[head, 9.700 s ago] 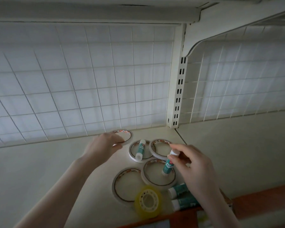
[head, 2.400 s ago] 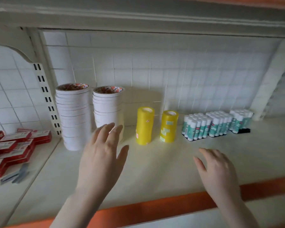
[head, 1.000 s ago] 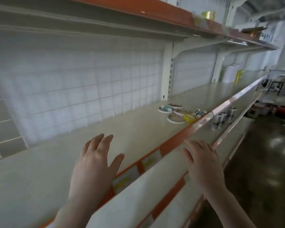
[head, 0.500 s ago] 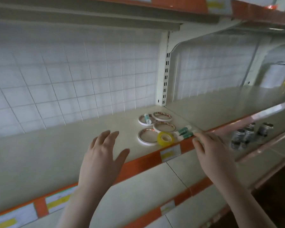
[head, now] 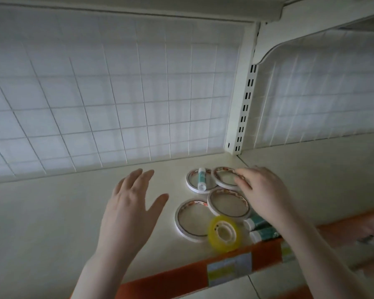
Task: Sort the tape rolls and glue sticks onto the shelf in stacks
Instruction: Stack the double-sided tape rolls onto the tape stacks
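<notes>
While four flat white tape rolls [head: 227, 204], a yellow roll [head: 224, 233] and glue sticks [head: 261, 228] lie loose on the shelf [head: 52, 212], the left hand [head: 131, 209] hovers, fingers spread. The right hand [head: 262, 190] reaches over the far roll [head: 225, 176], fingers curled; contact unclear. These thin rings look light and stiff, best pinched across the rim.

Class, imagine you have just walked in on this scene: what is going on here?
A person is reaching over a cream shelf where loose stationery lies. Four flat white tape rolls sit in a cluster, one with a glue stick lying across it, and a yellow tape roll lies near the front edge beside two more glue sticks. The right hand is over the far right white roll, fingers at its rim. The left hand hovers open, holding nothing. Nothing here is stacked yet.
</notes>
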`<state>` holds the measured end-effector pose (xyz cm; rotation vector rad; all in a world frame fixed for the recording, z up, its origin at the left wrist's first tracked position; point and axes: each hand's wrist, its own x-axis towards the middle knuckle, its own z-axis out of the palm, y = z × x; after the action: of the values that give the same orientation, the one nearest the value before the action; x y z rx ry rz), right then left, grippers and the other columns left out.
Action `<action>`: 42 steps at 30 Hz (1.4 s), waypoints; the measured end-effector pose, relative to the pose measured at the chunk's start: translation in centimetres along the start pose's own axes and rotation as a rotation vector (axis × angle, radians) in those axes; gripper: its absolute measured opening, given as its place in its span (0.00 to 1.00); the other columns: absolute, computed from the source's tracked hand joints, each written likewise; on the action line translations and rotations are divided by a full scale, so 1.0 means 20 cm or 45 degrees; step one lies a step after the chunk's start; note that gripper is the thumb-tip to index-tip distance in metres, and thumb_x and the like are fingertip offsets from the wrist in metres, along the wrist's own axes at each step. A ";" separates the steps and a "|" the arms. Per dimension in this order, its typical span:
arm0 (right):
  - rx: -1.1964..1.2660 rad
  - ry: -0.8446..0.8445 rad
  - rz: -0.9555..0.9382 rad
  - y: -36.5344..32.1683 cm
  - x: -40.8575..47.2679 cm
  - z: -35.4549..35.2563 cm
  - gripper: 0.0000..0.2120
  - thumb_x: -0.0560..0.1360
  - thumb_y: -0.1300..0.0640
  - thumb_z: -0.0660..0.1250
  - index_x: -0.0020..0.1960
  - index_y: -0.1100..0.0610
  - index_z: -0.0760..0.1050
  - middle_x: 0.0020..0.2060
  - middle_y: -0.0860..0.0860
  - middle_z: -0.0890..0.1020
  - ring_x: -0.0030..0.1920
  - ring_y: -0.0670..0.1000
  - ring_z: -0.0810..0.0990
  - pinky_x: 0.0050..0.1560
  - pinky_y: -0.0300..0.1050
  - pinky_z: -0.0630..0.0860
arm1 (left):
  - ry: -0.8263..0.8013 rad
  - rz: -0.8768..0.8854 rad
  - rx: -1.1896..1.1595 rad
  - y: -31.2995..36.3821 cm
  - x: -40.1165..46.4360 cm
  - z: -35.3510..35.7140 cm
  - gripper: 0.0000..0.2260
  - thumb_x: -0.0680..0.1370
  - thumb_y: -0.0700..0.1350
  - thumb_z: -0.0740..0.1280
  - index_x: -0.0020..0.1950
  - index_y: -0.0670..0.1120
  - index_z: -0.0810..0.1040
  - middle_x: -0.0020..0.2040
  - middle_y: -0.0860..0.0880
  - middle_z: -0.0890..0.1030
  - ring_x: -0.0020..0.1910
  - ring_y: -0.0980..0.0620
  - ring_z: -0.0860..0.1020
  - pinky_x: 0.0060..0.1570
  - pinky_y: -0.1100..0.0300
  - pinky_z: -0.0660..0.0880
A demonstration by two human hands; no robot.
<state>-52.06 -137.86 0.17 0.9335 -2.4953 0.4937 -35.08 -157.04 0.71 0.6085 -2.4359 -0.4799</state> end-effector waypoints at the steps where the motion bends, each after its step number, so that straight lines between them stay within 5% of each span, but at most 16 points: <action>1: 0.030 -0.049 -0.028 0.00 0.03 0.02 0.14 0.79 0.53 0.61 0.62 0.55 0.77 0.54 0.50 0.81 0.53 0.52 0.76 0.54 0.45 0.71 | 0.004 -0.018 0.013 0.00 0.01 0.01 0.25 0.73 0.53 0.68 0.68 0.48 0.71 0.68 0.48 0.71 0.67 0.47 0.67 0.63 0.53 0.65; 11: 0.184 -0.373 -0.217 0.10 0.14 0.14 0.07 0.75 0.51 0.65 0.51 0.48 0.81 0.43 0.45 0.82 0.41 0.44 0.78 0.41 0.38 0.74 | 0.063 -0.198 0.108 0.08 0.03 0.10 0.25 0.74 0.54 0.67 0.69 0.50 0.69 0.69 0.51 0.69 0.68 0.50 0.66 0.63 0.57 0.64; 23: 0.165 -0.227 -0.230 0.32 0.18 0.04 0.05 0.75 0.55 0.66 0.45 0.54 0.80 0.38 0.47 0.82 0.38 0.48 0.78 0.40 0.43 0.74 | -0.032 -0.047 0.191 0.35 0.29 0.21 0.23 0.77 0.56 0.61 0.70 0.51 0.66 0.68 0.55 0.69 0.66 0.54 0.67 0.60 0.63 0.64; 34: 0.229 -0.180 -0.060 0.57 0.11 0.00 0.01 0.73 0.56 0.69 0.43 0.52 0.80 0.37 0.46 0.81 0.37 0.49 0.78 0.38 0.43 0.72 | -0.414 -0.099 0.378 0.45 0.57 0.51 0.19 0.76 0.54 0.63 0.66 0.51 0.72 0.63 0.49 0.76 0.62 0.48 0.73 0.58 0.54 0.71; 42: 0.221 0.033 -0.110 0.68 0.10 0.03 0.12 0.58 0.63 0.80 0.32 0.53 0.77 0.25 0.48 0.77 0.25 0.49 0.76 0.23 0.44 0.72 | -0.405 -0.185 0.481 0.43 0.60 0.64 0.15 0.75 0.53 0.63 0.61 0.52 0.76 0.60 0.49 0.78 0.60 0.47 0.75 0.56 0.55 0.72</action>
<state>-62.86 -129.46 -1.83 1.0877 -2.4064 0.6985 -54.30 -153.62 0.25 0.9324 -2.8259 -0.1793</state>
